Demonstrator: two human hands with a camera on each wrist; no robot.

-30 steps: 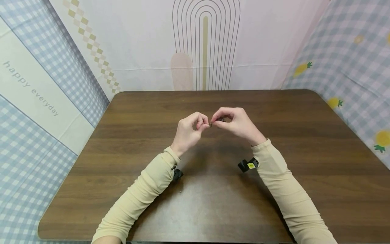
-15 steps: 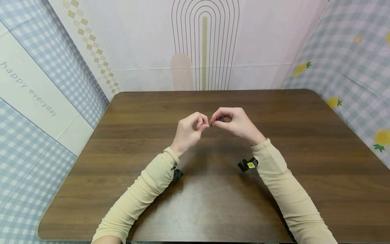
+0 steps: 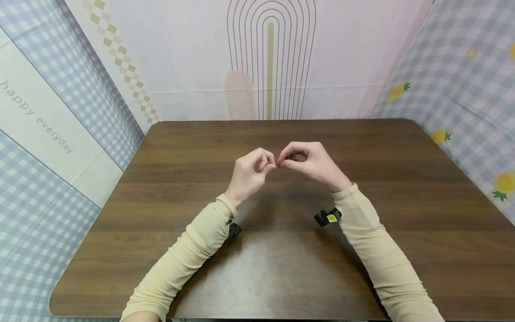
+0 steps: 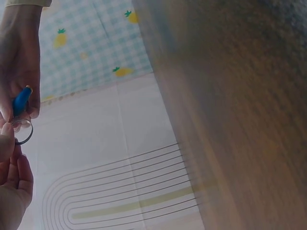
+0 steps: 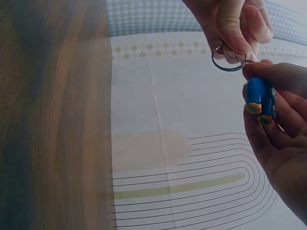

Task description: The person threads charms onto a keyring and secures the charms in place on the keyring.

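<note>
In the right wrist view, my left hand (image 5: 235, 24) pinches a thin metal key ring (image 5: 229, 70) between thumb and finger. A small blue figurine charm (image 5: 258, 92) with yellow-orange feet hangs beside the ring, and my right hand (image 5: 280, 115) pinches it at its top, where it meets the ring. The left wrist view also has the blue charm, partly covered by fingers. Seen from the head, my left hand (image 3: 247, 176) and right hand (image 3: 315, 163) meet fingertip to fingertip above the table, and the keychain between them is mostly hidden.
Below the hands spreads a brown wood-grain table (image 3: 181, 179). A white printed cloth (image 3: 193, 58) stands behind its far edge, with checked cloths at both sides. Black wrist cameras (image 3: 327, 218) hang under the cream sleeves (image 3: 201, 232).
</note>
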